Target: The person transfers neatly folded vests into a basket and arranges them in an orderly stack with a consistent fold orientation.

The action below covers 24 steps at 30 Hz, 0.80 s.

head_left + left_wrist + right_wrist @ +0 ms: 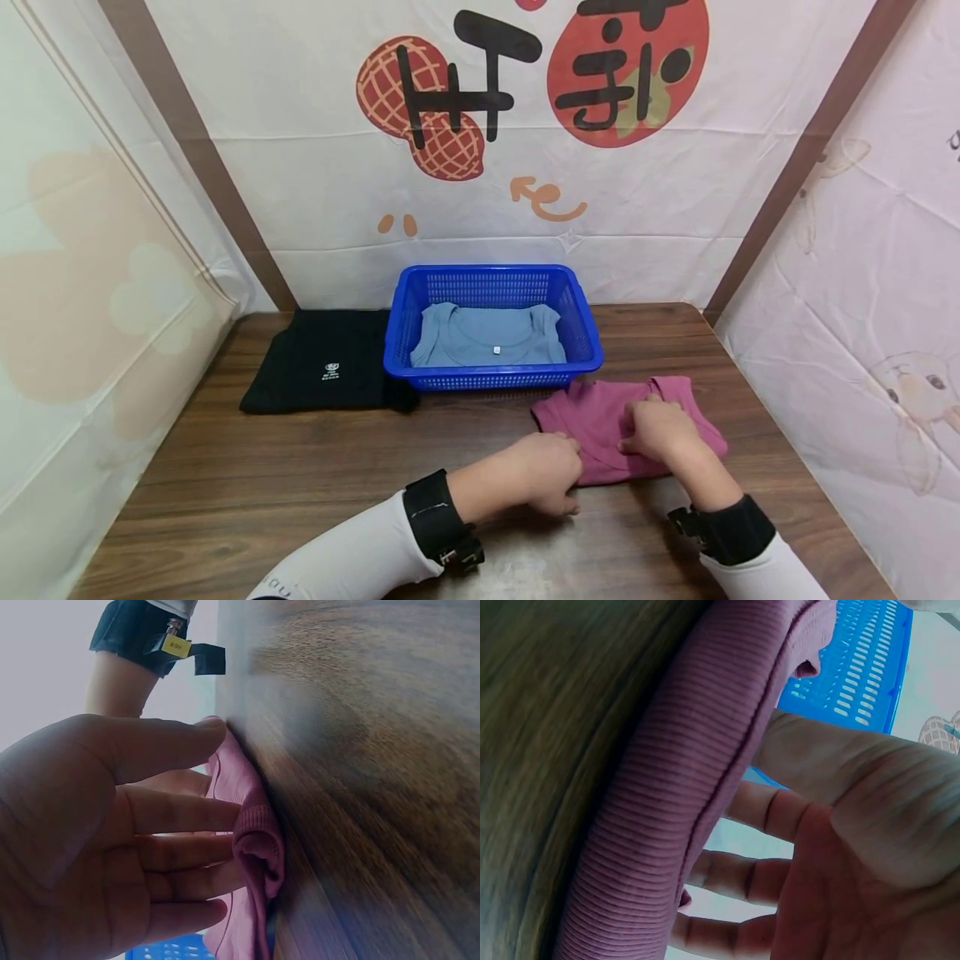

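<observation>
- A folded pink ribbed-knit garment [606, 421] is laid on the wooden table [322, 500], just in front of the right corner of the blue plastic basket [491, 381].
- Its left edge is touched by the left hand [546, 468], with fingers extended and nothing visibly clasped.
- Its top is touched by the right hand [660, 427], whose fingers are fairly straight; no firm grasp is shown.
- The knit is judged light, soft, stretchy and hardly breakable, though its folds could easily be disturbed.
- It is best held flat-handed from both sides, with fingers slid beneath all layers and thumbs on top.
</observation>
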{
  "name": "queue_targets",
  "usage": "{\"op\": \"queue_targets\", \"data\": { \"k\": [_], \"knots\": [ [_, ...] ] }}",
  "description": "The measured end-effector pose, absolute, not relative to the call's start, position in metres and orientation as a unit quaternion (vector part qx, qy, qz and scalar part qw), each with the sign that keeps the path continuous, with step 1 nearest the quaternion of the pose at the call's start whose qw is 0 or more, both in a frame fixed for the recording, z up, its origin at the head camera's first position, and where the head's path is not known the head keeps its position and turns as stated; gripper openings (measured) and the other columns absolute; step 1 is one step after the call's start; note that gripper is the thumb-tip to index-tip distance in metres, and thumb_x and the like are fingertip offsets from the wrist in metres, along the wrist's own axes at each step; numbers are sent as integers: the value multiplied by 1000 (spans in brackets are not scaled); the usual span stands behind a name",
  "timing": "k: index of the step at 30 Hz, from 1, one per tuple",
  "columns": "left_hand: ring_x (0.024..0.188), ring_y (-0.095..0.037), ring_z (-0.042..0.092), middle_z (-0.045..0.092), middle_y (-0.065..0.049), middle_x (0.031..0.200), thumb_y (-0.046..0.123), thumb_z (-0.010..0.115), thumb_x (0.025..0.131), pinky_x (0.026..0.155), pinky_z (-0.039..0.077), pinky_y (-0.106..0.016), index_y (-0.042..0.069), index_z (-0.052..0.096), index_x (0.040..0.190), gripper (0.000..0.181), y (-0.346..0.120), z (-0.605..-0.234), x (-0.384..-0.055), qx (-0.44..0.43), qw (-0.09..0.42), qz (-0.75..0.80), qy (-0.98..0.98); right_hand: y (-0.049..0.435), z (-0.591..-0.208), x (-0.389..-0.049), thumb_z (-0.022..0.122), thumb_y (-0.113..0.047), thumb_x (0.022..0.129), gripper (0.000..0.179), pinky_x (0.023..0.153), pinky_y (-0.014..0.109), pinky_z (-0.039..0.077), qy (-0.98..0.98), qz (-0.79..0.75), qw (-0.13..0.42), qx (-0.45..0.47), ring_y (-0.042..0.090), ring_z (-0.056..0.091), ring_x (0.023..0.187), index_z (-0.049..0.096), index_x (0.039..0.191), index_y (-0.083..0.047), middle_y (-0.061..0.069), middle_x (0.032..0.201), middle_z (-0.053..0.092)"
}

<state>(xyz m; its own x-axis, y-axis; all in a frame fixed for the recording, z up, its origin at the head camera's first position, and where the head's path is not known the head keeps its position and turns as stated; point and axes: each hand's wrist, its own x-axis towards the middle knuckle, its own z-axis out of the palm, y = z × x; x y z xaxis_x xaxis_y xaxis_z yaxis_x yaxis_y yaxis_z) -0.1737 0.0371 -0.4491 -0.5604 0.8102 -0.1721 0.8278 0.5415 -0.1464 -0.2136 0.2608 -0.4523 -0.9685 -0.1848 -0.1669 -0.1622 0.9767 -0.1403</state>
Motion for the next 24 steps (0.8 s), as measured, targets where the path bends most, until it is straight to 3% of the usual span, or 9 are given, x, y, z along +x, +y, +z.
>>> {"op": "queue_targets", "data": {
  "k": [6, 14, 24],
  "knots": [
    [97, -12, 61, 65, 6, 104, 62, 71, 87, 83, 55, -29, 25, 72, 87, 37, 32, -450, -172, 464, 40, -103, 879, 255, -451, -211, 88, -37, 78, 38, 64, 49, 51, 990, -64, 89, -84, 30, 59, 77, 58, 80, -14, 10, 88, 56],
    [109, -13, 62, 66, 4, 119, 62, 71, 87, 92, 53, -28, 19, 69, 120, 54, 25, -451, -170, 455, 50, -105, 883, 247, -454, -207, 87, -36, 81, 34, 61, 41, 48, 990, -61, 91, -85, 23, 54, 71, 61, 82, -14, 5, 83, 55],
    [102, -13, 63, 67, 4, 111, 61, 73, 86, 87, 54, -29, 19, 69, 118, 54, 18, -449, -166, 449, 43, -99, 887, 237, -456, -203, 88, -40, 79, 37, 61, 43, 49, 993, -49, 77, -80, 23, 55, 71, 60, 79, -16, 4, 80, 56]
  ]
}}
